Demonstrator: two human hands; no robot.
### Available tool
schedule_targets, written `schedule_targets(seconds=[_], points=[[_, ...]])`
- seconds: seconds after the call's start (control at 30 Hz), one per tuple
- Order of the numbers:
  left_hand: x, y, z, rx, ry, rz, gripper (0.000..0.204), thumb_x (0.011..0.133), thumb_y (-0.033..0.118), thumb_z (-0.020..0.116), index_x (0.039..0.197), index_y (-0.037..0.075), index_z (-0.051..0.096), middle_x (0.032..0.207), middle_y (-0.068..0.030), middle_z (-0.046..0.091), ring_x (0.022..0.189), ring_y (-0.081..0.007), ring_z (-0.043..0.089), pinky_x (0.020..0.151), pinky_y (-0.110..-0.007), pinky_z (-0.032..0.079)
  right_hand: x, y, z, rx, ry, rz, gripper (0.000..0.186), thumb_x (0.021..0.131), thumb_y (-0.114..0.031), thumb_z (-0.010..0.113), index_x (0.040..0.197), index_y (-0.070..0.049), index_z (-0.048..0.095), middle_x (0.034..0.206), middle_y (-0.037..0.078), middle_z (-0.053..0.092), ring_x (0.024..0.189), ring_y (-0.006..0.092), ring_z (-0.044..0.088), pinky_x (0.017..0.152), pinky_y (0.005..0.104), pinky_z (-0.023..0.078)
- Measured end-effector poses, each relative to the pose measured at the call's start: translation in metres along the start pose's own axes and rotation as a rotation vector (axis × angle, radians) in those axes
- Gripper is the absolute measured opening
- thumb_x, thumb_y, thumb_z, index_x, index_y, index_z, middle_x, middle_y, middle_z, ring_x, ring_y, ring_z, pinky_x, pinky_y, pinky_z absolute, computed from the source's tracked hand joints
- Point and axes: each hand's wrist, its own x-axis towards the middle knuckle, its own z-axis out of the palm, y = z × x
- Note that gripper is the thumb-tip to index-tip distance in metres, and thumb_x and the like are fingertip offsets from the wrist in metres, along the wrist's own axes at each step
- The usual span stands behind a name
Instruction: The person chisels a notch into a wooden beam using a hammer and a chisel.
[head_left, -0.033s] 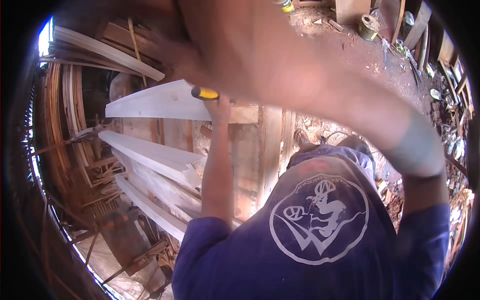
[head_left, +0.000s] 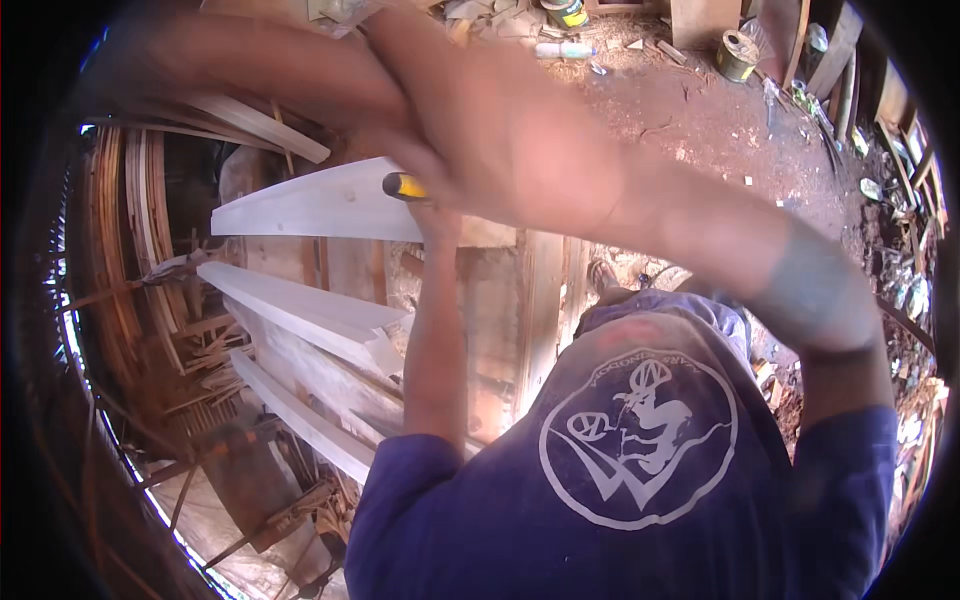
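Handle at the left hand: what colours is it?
The handle is yellow and black; the head view, the only one, shows it.

On the littered floor [head_left: 690, 115], a tin [head_left: 738, 57] and probably a plastic bottle [head_left: 565, 50]; far left, long brown planks [head_left: 113, 220].

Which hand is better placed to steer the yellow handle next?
Probably the left hand: it appears closed around the yellow handle, near the pale board. The right hand is raised close to the camera and blurred.
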Motion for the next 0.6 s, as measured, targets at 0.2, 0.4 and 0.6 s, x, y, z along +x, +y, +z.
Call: schedule_targets(seconds=[0.2, 0.4, 0.6], points=[[-0.007, -0.019, 0.004, -0.292, 0.009, -0.079, 0.014, 0.095, 0.010, 0.062, 0.086, 0.003, 0.054, 0.072, -0.0017, 0.055, 0.063, -0.0088, 0.053, 0.058, -0.025, 0.045, -0.032, 0.026, -0.006, -0.383, -0.642, 0.160, 0.042, 0.086, -0.012, 0.064, 0.125, 0.000, 0.057, 0.085, 0.020, 0.071, 0.082, 0.0347, 0.072, 0.071, 0.0428, 0.059], [-0.010, -0.020, 0.004, 0.065, 0.084, 0.165, 0.019, 0.094, 0.011, 0.064, 0.080, 0.003, 0.054, 0.071, 0.0004, 0.056, 0.062, -0.0068, 0.052, 0.057, -0.025, 0.045, 0.013, -0.021, -0.009, -0.038, 0.013, 0.079, 0.043, 0.082, -0.005, 0.061, 0.124, 0.000, 0.057, 0.087, 0.023, 0.069, 0.086, 0.0367, 0.071, 0.071, 0.0461, 0.057], [-0.013, 0.009, 0.005, -0.081, -0.025, -0.148, 0.019, 0.094, 0.012, 0.065, 0.082, 0.004, 0.052, 0.068, 0.0002, 0.055, 0.060, -0.0074, 0.053, 0.054, -0.028, 0.045, -0.085, 0.050, 0.006, -0.500, -0.758, 0.400, 0.041, 0.085, -0.005, 0.059, 0.124, 0.001, 0.049, 0.081, 0.023, 0.069, 0.078, 0.0408, 0.071, 0.068, 0.0494, 0.056]])
